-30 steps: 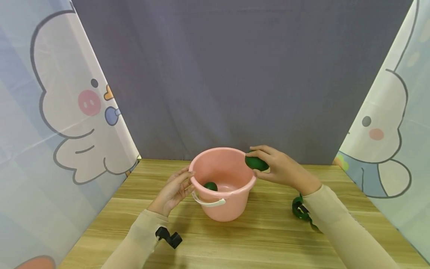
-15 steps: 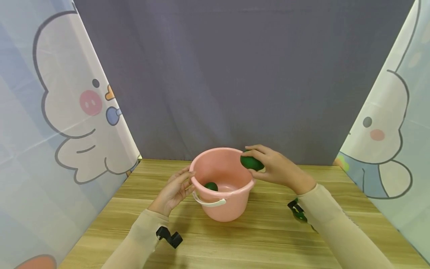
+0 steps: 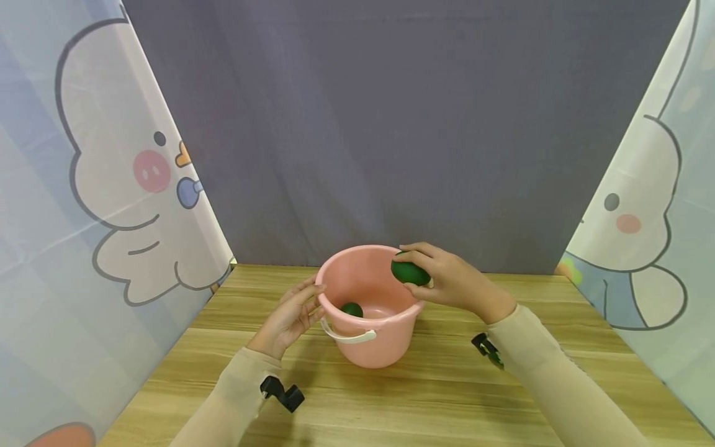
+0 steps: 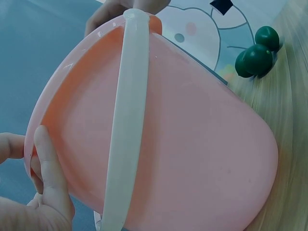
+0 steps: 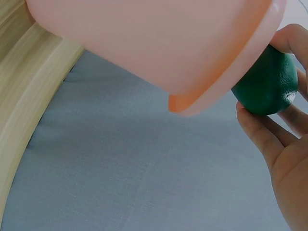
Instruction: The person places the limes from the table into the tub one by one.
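A pink bucket (image 3: 371, 347) with a white handle (image 3: 349, 338) stands upright on the table. My left hand (image 3: 290, 320) holds its rim at the left; in the left wrist view the thumb (image 4: 48, 168) lies against the outer side beneath the rim. In my right hand (image 3: 452, 279) is a dark green, glossy, avocado-shaped fruit (image 3: 410, 272), gripped between thumb and fingers over the right part of the rim. The right wrist view shows this held fruit (image 5: 267, 84) partly behind the rim. Another dark green fruit (image 3: 352, 309) lies inside the bucket, its lower part hidden by the near wall.
More dark green fruits (image 4: 259, 60) lie on the wooden table (image 3: 424, 403) to the right, mostly hidden by the right forearm in the head view. Behind the table hangs a grey curtain (image 3: 380, 124). Cartoon-printed cloths (image 3: 123, 186) flank both sides.
The right hand has moved left with the held fruit, from beside the bucket's right rim to over its opening. The left hand and the bucket have stayed in place.
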### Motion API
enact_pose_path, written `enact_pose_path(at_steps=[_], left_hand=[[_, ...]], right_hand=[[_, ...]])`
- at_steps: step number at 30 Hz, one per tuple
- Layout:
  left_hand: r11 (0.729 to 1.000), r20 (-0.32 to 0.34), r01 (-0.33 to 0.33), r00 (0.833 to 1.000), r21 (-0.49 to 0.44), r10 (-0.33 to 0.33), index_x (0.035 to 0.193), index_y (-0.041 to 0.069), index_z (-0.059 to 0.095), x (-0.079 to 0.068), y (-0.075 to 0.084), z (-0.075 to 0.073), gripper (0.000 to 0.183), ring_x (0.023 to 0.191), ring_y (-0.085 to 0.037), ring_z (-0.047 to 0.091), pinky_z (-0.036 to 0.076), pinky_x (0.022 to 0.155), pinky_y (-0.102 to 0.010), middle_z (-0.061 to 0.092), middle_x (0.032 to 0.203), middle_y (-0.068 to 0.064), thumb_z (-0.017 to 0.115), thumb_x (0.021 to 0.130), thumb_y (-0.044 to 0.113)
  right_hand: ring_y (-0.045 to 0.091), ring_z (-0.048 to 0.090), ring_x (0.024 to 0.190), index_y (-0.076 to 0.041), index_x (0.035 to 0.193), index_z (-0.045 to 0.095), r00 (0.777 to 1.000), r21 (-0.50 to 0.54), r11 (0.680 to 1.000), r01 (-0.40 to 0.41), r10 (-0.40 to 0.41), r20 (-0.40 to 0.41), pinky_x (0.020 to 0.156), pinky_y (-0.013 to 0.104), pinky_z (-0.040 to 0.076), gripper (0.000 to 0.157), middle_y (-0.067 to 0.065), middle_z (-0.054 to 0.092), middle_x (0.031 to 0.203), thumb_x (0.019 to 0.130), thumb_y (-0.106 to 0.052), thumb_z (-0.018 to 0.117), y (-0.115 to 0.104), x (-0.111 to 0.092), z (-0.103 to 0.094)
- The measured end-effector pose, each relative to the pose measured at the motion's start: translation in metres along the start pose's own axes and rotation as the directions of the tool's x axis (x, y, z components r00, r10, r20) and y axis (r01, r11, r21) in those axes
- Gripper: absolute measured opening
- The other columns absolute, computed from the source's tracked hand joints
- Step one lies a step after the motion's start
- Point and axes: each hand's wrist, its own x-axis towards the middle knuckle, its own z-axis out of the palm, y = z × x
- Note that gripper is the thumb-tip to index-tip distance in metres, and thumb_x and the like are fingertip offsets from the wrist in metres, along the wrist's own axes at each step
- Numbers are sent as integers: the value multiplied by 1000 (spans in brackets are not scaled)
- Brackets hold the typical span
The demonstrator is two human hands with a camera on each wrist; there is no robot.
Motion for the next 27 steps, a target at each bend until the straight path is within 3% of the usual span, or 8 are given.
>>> enact_pose_path(at_steps=[9, 21, 27], left_hand=[[1000, -9, 0, 1000, 0, 0, 149, 9, 40, -1, 0, 1, 51, 86, -8, 64, 57, 70, -18, 58, 123, -7, 57, 101, 10], [1000, -14, -1, 1000, 4, 1, 149, 10, 40, -1, 0, 1, 51, 84, -7, 63, 57, 69, -18, 58, 121, -6, 57, 101, 10], [1000, 1, -1, 1000, -3, 1, 148, 7, 40, -2, 1, 1, 50, 84, -7, 64, 57, 69, -18, 59, 121, -6, 57, 101, 10]], right_hand=[[21, 63, 102, -7, 129, 63, 1000, 31, 999, 11, -11, 6, 68, 24, 58, 48, 15, 58, 132, 83, -13, 75, -1, 3, 6], [20, 61, 106, -7, 130, 63, 1000, 39, 999, 3, -3, 12, 72, 28, 59, 48, 13, 57, 132, 85, -15, 76, -2, 4, 11], [25, 61, 114, -4, 128, 64, 999, -7, 999, 42, -42, 1, 86, 35, 59, 46, 12, 59, 130, 84, -13, 77, -1, 4, 12]])
